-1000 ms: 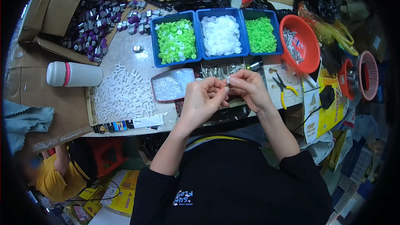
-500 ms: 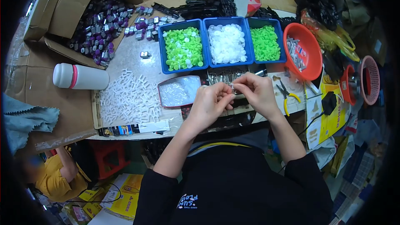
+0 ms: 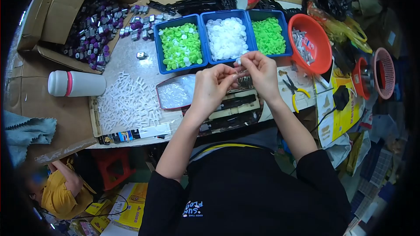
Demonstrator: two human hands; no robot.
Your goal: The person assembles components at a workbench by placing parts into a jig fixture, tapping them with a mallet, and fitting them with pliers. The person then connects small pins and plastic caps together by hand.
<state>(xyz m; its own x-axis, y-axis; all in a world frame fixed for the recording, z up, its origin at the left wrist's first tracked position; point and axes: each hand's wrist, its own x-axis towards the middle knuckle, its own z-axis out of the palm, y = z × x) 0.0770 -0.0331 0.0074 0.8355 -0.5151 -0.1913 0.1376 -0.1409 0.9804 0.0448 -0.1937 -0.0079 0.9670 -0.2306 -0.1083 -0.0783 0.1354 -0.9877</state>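
My left hand (image 3: 211,86) and my right hand (image 3: 261,73) meet just in front of the middle blue bin, fingertips almost touching. A small white round piece (image 3: 238,61) is pinched between my right thumb and forefinger. My left thumb and forefinger are closed on something too small to make out. The middle bin's white discs (image 3: 226,37) lie just beyond my hands. On its left stands a bin of green and white caps (image 3: 180,47), on its right a bin of green pieces (image 3: 268,35). Beneath my hands are thin metal parts, partly hidden, and a dark slotted holder (image 3: 236,102).
A red-rimmed tray with clear film (image 3: 175,92) and many small white plastic pieces (image 3: 127,104) lie left. Further left are a white bottle (image 3: 81,83) and a carton of purple-silver parts (image 3: 89,35). Yellow-handled pliers (image 3: 296,92) and a red basin (image 3: 323,39) are right. Another person sits lower left.
Both hands have moved up, away from my body, toward the middle bin. The white round piece now shows at my right fingertips, and the slotted holder is less covered. The whole view has shifted slightly.
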